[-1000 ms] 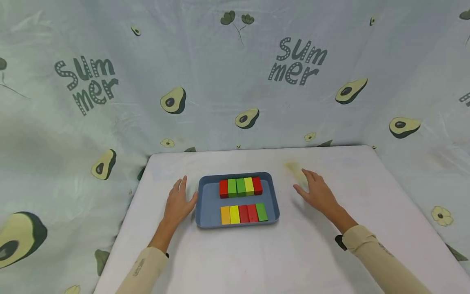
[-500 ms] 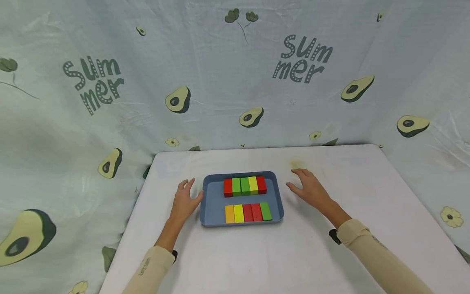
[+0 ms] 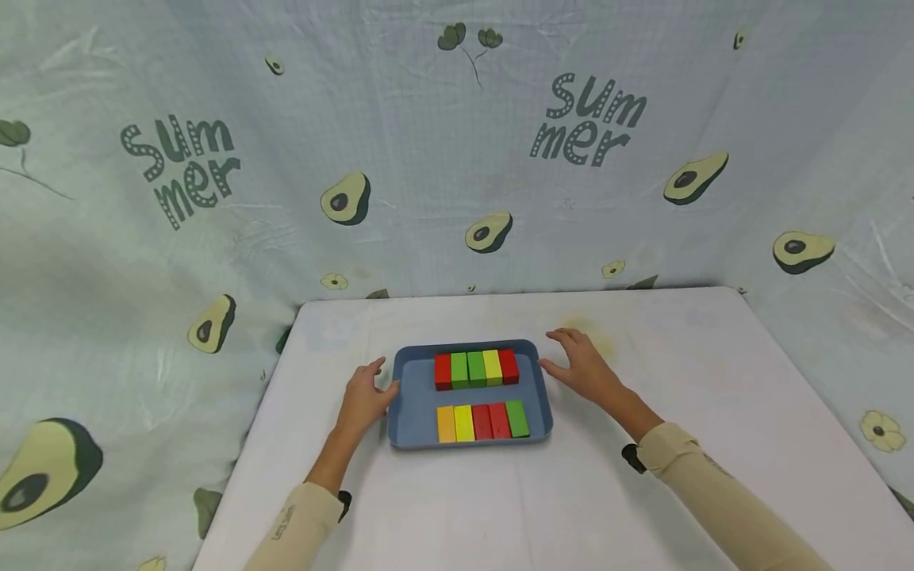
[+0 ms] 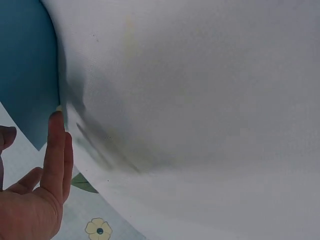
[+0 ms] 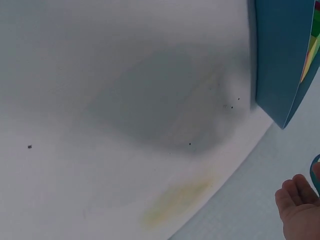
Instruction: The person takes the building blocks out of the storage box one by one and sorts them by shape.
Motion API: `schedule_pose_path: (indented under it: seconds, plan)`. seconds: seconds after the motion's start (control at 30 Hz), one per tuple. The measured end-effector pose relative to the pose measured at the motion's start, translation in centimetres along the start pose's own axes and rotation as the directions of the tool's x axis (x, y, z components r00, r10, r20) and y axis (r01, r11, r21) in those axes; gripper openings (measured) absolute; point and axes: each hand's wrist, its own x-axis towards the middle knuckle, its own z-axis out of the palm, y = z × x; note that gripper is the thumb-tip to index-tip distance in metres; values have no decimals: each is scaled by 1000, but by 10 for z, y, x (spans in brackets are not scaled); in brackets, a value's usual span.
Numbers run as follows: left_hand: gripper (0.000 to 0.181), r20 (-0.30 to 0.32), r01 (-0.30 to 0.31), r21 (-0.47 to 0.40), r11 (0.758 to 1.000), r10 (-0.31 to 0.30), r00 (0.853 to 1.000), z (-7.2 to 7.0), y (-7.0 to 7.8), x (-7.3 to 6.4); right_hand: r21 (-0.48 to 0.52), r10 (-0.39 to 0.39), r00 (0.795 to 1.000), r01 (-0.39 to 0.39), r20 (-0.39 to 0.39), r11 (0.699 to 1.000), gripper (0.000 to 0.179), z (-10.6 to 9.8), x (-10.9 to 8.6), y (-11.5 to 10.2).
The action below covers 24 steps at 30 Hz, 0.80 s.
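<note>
A blue-grey tray [image 3: 414,400] lies on the white table and holds two rows of coloured blocks. The back row [image 3: 477,369] is red, green and yellow; the front row [image 3: 481,422] has orange, yellow, red and green. My left hand [image 3: 362,403] is at the tray's left side, its thumb at the rim; whether it touches is unclear. In the left wrist view, its fingers [image 4: 54,155] extend beside the tray wall [image 4: 25,65]. Beside the tray's right back corner hovers my right hand [image 3: 587,371], fingers slightly bent and holding nothing. The right wrist view shows the tray wall [image 5: 280,55] apart from that hand.
The white table [image 3: 457,507] extends around the tray on all sides. A yellowish stain [image 3: 593,337] marks its surface near the right hand. Behind and beside it hangs a pale cloth [image 3: 400,143] with avocado prints and lettering.
Both hands have come inward toward the tray, the right one moving left by more. The head view shifted slightly. The blocks keep their places in the tray.
</note>
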Motion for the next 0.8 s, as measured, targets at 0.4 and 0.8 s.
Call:
schedule_pose_path:
  seconds: [0.4, 0.8]
  plan:
    - [51, 190, 158, -104, 982, -136, 972, 0, 2, 3, 25, 10, 999, -11, 45, 1000, 52, 16, 8, -6]
    - [51, 223, 221, -107, 969, -194, 955, 3, 6, 9, 19, -18, 996, 16, 86, 1000, 55, 18, 18, -12]
